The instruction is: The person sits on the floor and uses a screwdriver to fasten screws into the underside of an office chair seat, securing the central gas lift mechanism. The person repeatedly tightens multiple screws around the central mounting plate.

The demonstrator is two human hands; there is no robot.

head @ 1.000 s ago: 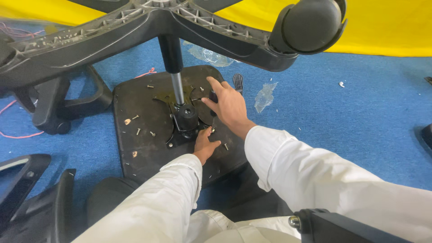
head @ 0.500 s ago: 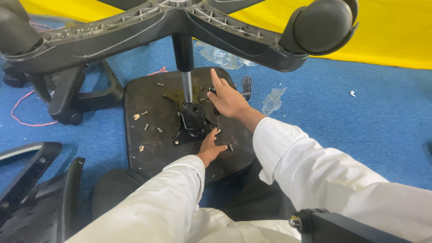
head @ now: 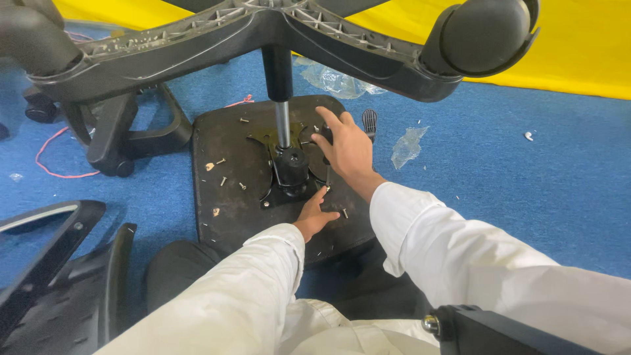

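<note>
An upturned black chair seat (head: 223, 197) lies on blue carpet, with a metal mechanism plate (head: 289, 174) and gas cylinder (head: 282, 125) rising from its middle. My right hand (head: 348, 151) is wrapped over the black handle of a screwdriver (head: 327, 172). Its thin shaft points down to the plate's right edge. My left hand (head: 315, 213) rests on the seat just below, fingertips pinched at the screwdriver's tip. The screw under the tip is hidden. Several loose screws (head: 220, 161) lie on the seat to the left.
The black star base (head: 197, 39) with a caster (head: 483, 29) hangs over the seat. A black armrest (head: 125, 131) and a pink cord (head: 52, 151) lie left. Chair back parts (head: 59, 263) sit lower left. A lever paddle (head: 369, 121) and plastic wrap (head: 407, 144) lie right.
The view has drifted, so the seat sits further right in frame. Both hands stay at the plate's right edge. My right hand's fingers have shifted on the screwdriver handle.
</note>
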